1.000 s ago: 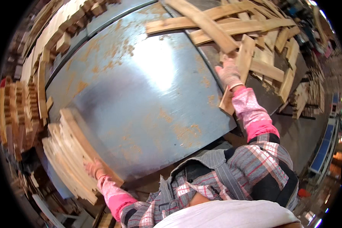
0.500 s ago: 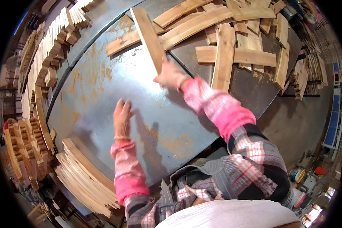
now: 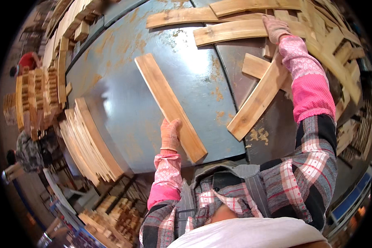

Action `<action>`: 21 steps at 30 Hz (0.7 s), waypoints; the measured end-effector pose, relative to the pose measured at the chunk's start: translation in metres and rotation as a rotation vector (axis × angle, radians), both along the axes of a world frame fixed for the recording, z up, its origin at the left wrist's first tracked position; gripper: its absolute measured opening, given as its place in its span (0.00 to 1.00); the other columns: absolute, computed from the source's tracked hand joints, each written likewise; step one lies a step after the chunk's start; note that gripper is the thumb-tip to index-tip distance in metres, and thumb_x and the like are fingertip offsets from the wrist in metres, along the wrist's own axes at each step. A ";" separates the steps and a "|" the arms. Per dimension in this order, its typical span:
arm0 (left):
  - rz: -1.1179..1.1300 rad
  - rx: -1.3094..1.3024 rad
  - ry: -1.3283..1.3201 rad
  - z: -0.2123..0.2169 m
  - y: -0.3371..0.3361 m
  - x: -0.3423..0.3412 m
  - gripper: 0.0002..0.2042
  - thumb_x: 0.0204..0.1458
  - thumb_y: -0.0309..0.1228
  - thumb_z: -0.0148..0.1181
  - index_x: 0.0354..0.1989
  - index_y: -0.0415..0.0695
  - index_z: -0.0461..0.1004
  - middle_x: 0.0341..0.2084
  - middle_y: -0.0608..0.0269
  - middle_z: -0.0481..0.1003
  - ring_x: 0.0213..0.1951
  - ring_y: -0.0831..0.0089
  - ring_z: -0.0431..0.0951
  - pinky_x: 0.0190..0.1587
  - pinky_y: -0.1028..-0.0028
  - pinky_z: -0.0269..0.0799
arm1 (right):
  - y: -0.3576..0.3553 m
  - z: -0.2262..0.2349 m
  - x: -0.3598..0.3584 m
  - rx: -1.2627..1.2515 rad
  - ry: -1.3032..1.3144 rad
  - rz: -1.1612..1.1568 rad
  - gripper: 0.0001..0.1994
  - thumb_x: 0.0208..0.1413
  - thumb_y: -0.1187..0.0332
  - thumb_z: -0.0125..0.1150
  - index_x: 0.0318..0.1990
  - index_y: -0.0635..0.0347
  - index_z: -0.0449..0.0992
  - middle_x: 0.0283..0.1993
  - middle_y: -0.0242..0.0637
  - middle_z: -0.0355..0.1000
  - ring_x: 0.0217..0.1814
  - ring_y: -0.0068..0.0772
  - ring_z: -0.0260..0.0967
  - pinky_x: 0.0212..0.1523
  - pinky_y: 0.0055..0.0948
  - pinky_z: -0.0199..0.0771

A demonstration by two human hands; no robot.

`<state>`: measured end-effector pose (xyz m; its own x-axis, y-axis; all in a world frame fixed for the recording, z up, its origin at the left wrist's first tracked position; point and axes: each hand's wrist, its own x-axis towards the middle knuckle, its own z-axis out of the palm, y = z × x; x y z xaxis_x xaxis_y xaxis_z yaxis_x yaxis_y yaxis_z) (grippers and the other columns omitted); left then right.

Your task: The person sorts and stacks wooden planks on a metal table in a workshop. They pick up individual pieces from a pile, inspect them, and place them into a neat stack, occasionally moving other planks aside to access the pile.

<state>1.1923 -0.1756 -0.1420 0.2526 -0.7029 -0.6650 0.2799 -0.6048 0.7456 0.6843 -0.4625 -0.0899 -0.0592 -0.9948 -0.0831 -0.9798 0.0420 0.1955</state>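
A flat wooden board [image 3: 163, 93] slants across the metal table, and my left hand [image 3: 170, 134] is closed on its left edge near the close end. Farther off to the right, my right hand [image 3: 275, 28] reaches onto the loose pile, its fingers bent over the far edge of a curved wooden board [image 3: 231, 32]. Below that hand, a knotty board [image 3: 258, 101] lies diagonally over a shorter board [image 3: 254, 66]. Beyond the curved board stretches another long board [image 3: 182, 17]. Both hands wear gloves, and pink sleeve covers wrap my forearms.
At the table's left edge stands a row of curved boards [image 3: 91, 140]. More stacked wood [image 3: 37, 97] is farther left, near a person in red [image 3: 27, 61] and one in camouflage [image 3: 29, 153]. A seam [image 3: 225, 66] crosses the table; wood shavings [image 3: 258, 135] lie on its right part.
The board my right hand held now lies nearer me, with my left hand on it. My right hand has moved right to the pile's curved board. The view has shifted.
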 end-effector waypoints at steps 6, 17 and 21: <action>0.022 0.024 -0.189 0.025 0.036 0.034 0.18 0.49 0.22 0.58 0.51 0.36 0.76 0.37 0.57 0.81 0.39 0.65 0.81 0.43 0.66 0.78 | 0.025 0.024 0.022 0.315 0.170 0.213 0.19 0.50 0.73 0.59 0.52 0.62 0.74 0.53 0.54 0.75 0.62 0.57 0.69 0.62 0.48 0.72; -0.071 0.559 -1.433 0.037 0.084 0.306 0.18 0.57 0.30 0.58 0.56 0.45 0.70 0.52 0.44 0.78 0.54 0.42 0.78 0.56 0.51 0.76 | 0.093 0.095 0.160 0.049 -0.068 0.380 0.38 0.33 0.66 0.75 0.58 0.65 0.71 0.55 0.50 0.71 0.62 0.55 0.68 0.64 0.44 0.69; -0.244 0.668 -1.594 0.037 0.066 0.371 0.20 0.59 0.30 0.55 0.61 0.49 0.69 0.58 0.48 0.74 0.58 0.45 0.76 0.56 0.52 0.76 | 0.132 0.076 0.191 0.177 -0.324 0.321 0.38 0.33 0.66 0.75 0.59 0.66 0.72 0.55 0.53 0.71 0.61 0.55 0.67 0.64 0.44 0.68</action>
